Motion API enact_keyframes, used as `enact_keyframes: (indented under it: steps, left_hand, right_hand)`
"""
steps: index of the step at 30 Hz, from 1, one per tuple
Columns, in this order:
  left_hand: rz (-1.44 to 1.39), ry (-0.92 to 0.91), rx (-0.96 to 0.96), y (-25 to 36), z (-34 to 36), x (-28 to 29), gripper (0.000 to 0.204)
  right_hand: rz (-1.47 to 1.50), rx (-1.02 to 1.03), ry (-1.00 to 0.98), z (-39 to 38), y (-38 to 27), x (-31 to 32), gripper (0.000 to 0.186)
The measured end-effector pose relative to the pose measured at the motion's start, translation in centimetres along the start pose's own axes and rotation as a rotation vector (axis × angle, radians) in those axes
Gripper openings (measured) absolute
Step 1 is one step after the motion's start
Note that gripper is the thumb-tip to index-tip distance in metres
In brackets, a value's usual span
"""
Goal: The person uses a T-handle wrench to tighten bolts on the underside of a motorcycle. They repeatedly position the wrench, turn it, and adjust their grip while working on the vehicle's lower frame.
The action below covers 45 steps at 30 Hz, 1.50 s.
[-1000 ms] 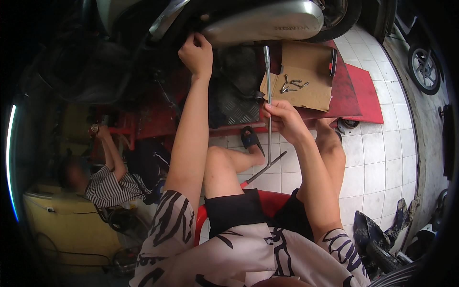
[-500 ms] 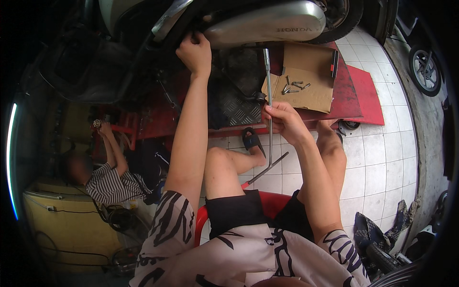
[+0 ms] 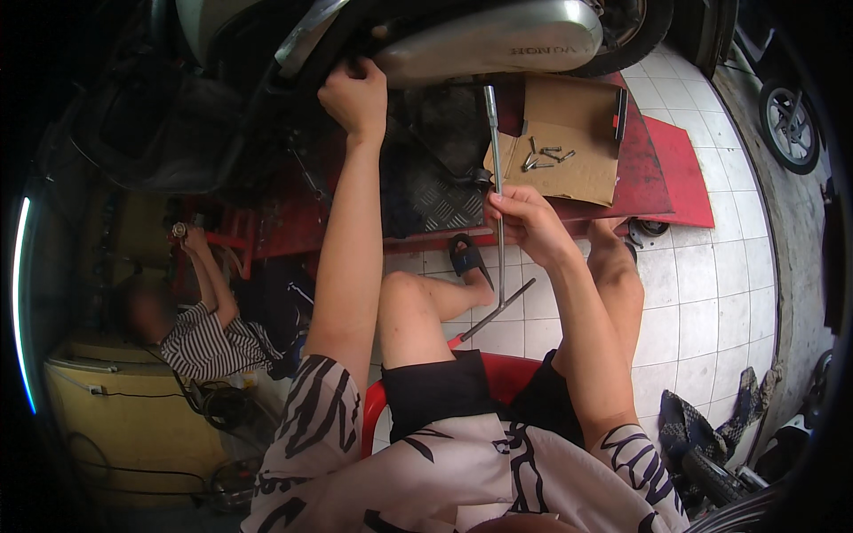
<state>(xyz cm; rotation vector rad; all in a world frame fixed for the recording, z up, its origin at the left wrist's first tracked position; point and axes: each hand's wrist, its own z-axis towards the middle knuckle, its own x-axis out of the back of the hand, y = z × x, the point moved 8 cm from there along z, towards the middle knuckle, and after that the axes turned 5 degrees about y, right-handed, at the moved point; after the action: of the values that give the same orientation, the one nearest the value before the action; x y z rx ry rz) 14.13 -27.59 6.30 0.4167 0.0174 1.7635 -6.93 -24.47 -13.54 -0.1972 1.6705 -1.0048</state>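
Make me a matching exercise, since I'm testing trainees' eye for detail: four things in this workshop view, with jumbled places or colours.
Column one:
1. Left hand
2. T-handled wrench
3. Small metal parts
4. Chair

Column two:
A. On the opened cardboard box
B. Red
C. Beside the silver cover
D. In the right hand

Pairs: 1-C, 2-D, 3-A, 4-B.

The fingertips of the left hand [image 3: 354, 96] are lost in shadow beneath the motorcycle [image 3: 489, 40]; what they touch cannot be told. The upper edge cuts off the motorcycle, the lower edge the wearer's shirt [image 3: 444, 471]. 1 co-worker's head [image 3: 149, 311] is blurred; the round object [image 3: 179, 229] that person holds is too small to identify.
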Motion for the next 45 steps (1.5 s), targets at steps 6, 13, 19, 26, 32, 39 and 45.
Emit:
enact_keyframes:
  steps: [6, 13, 19, 26, 32, 39, 45]
  left_hand:
    - [0.042, -0.018, 0.024, -0.8, 0.0, -0.4, 0.021]
    - [-0.081, 0.023, 0.047, -1.6, 0.4, -1.1, 0.022]
    - [-0.212, 0.175, 0.121, -1.9, -1.8, 0.5, 0.021]
    - [-0.49, -0.475, 0.276, 1.2, -15.4, -4.1, 0.018]
    - [-0.575, -0.854, 0.197, 5.9, -24.1, -7.3, 0.018]
    - [-1.085, -1.38, 0.891, 8.2, -26.9, -2.4, 0.039]
    - [-1.524, -1.774, 0.936, 9.9, -25.5, 8.7, 0.034]
  right_hand:
    - [0.005, 0.003, -0.007, 0.1, 0.1, 0.0, 0.03]
    - [0.001, -0.003, -0.005, 0.2, 0.3, 0.1, 0.03]
    - [-0.005, 0.0, 0.037, -0.2, 0.0, 0.3, 0.03]
    - [0.109, 0.108, 0.0, -1.0, -2.4, 1.5, 0.032]
    - [0.322, 0.248, 0.095, -1.6, -4.1, 3.2, 0.034]
    - [0.565, 0.357, 0.289, -1.6, -5.4, 7.1, 0.032]
    - [0.329, 0.165, 0.422, -1.0, -3.4, 7.8, 0.028]
